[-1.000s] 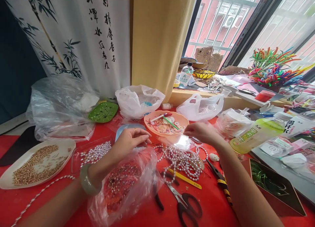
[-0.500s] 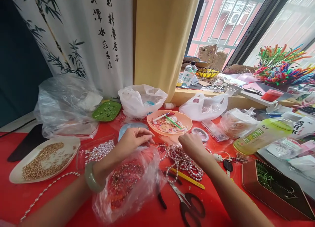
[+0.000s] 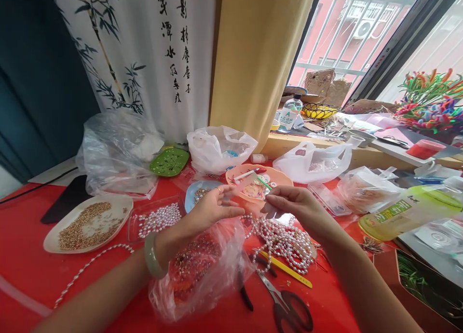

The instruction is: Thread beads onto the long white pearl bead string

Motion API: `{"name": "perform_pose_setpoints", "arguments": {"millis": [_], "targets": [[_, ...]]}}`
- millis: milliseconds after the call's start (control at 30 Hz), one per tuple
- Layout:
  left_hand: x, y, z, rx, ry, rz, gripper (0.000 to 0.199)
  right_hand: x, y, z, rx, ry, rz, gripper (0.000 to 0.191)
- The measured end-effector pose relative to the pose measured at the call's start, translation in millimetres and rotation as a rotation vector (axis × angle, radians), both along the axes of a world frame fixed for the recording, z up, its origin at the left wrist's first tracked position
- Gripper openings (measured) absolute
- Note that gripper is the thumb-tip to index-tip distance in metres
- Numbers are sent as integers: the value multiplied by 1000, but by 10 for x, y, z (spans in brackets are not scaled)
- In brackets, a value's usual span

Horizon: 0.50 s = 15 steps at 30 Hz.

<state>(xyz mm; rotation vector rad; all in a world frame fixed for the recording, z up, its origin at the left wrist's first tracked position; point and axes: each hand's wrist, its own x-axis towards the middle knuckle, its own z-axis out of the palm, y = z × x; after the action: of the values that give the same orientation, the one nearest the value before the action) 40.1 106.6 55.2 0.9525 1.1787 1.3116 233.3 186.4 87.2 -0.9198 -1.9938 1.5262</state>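
Note:
My left hand (image 3: 215,208), with a ring and a pale green bangle (image 3: 155,256), reaches over the beads with fingers stretched out and apart. I see nothing gripped in it. My right hand (image 3: 298,206) faces it, fingers pinched together near a whitish, see-through bit; what they hold is unclear. Below lies a heap of pearly bead strands (image 3: 285,244). A clear plastic bag of reddish-brown beads (image 3: 197,265) sits beneath my left wrist. Behind the hands are a peach bowl (image 3: 285,179) with small items and a blue dish (image 3: 191,191) with beads.
Scissors (image 3: 285,304), yellow tweezers (image 3: 289,269) and black-handled pliers (image 3: 246,292) lie in front. At left stand a plate of golden beads (image 3: 50,241) and a clear tray of pearls (image 3: 159,219). At right are a drink bottle (image 3: 408,207) and an open box (image 3: 387,270).
The view has swung left, so things sit further right. My right hand has turned from a closed, back-up pose to a pinch facing my left hand. My left fingers have straightened.

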Motion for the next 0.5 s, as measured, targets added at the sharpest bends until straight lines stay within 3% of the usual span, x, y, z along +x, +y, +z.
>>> {"name": "perform_pose_setpoints", "arguments": {"millis": [100,200,300,433,500], "targets": [[-2,-1,-3,-13,-30,-18,56,-15,4,-35,-31,1,21,25],[-9,-3,18,-8,43,24,28,-23,3,-50,-10,7,16,27],[-3,-13,38,-14,167,-19,9,-57,-26,-72,-3,49,-5,37],[28,-50,33,-20,266,-79,8,-150,-116,-115,65,126,12,48],[43,-69,19,-11,241,-91,10,-199,-177,-125,116,161,-9,41]]}}
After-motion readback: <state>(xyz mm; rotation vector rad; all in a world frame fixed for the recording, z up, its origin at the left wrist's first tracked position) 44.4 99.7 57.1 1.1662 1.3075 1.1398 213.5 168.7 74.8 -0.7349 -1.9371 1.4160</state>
